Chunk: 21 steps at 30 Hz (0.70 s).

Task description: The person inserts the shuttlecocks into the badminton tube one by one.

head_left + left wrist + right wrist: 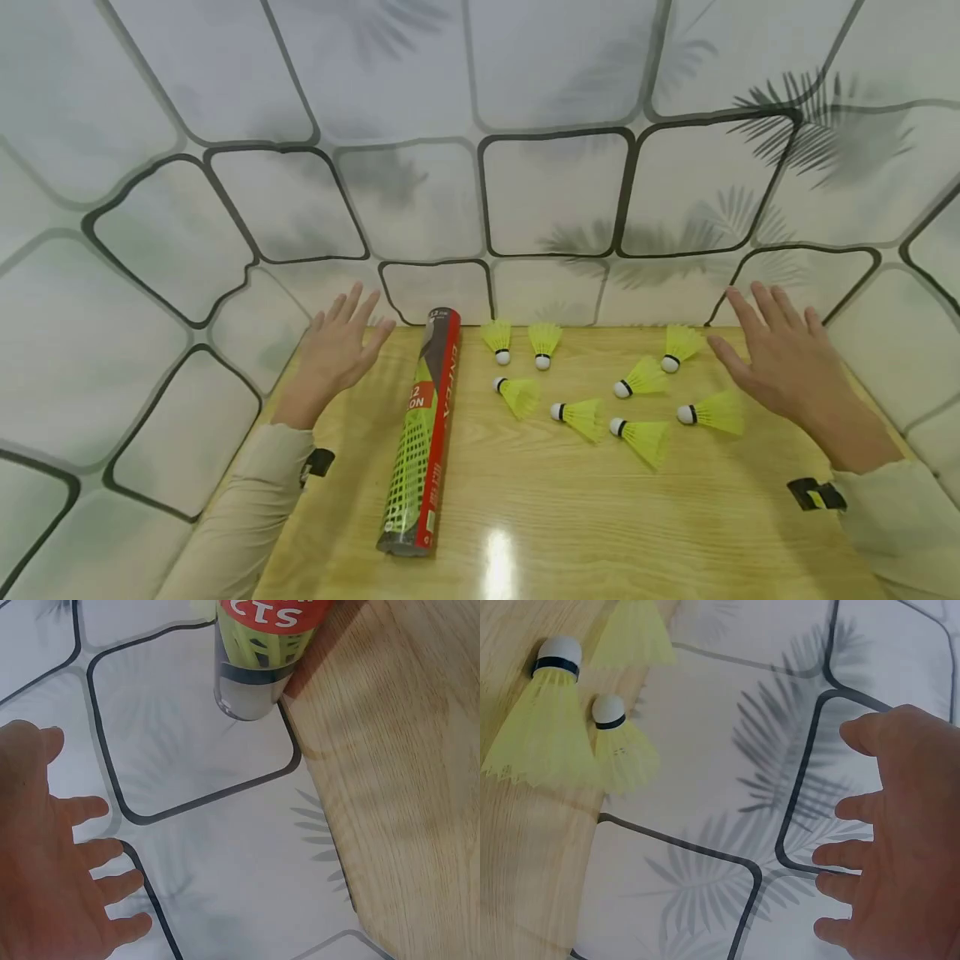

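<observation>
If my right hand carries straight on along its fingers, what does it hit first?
Most likely the patterned backdrop; the shuttlecocks lie left of the right hand's line. The remaining gap is hard to judge.

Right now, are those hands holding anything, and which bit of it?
Nothing is held: the left hand is empty beside the tube, and the right hand is empty near a yellow shuttlecock.

Glossy wood-grained tabletop (555, 517); smooth, shiny tube (423, 429); plastic shuttlecocks (643, 438); cloth sleeves (243, 500); matt backdrop (551, 196), perhaps fabric or paper.
</observation>
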{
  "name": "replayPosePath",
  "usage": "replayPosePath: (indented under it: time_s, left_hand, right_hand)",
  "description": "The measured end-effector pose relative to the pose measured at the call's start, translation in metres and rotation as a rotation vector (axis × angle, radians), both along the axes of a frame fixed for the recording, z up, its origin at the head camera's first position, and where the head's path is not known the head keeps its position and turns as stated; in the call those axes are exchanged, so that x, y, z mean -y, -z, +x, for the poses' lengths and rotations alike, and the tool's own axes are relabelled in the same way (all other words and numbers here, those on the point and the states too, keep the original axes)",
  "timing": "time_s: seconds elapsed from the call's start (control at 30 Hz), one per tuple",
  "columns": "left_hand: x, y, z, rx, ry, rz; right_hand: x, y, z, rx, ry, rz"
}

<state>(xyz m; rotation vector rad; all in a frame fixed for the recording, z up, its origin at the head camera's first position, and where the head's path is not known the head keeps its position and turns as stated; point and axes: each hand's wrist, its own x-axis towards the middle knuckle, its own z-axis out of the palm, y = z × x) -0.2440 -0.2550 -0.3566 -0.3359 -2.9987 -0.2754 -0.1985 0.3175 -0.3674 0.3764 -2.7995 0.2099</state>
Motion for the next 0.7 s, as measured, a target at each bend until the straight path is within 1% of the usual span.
replayPosePath:
  time_s: [0.13, 0.23, 0.33, 0.43, 0.5, 0.57, 0.63, 0.7]
  left_hand:
    - [-0.002, 0.003, 0.0, -0.008, -0.008, 0.0]
    - [-0.006, 0.001, -0.001, -0.011, -0.013, 0.01]
    - [-0.012, -0.005, -0.002, -0.015, 0.008, 0.041]
    - [-0.02, -0.01, -0.003, -0.021, 0.032, 0.071]
    - [-0.025, -0.012, -0.004, -0.011, 0.031, 0.097]
    - [-0.03, -0.012, -0.004, 0.007, 0.018, 0.116]
    - [-0.035, -0.01, -0.004, 0.036, 0.007, 0.145]
    - [-0.039, -0.007, -0.005, 0.062, -0.002, 0.169]
  right_hand:
    - [0.002, -0.001, 0.006, 0.004, 0.002, -0.034]
    - [0.004, -0.004, 0.01, -0.005, 0.003, -0.055]
    - [0.005, -0.006, 0.015, -0.041, 0.014, -0.074]
    - [0.007, -0.007, 0.021, -0.112, 0.021, -0.095]
    - [0.008, -0.006, 0.025, -0.167, 0.017, -0.113]
    - [0.01, -0.004, 0.029, -0.204, 0.009, -0.143]
    - [0.011, 0.001, 0.035, -0.213, 0.002, -0.191]
    - [0.013, 0.006, 0.04, -0.202, -0.01, -0.26]
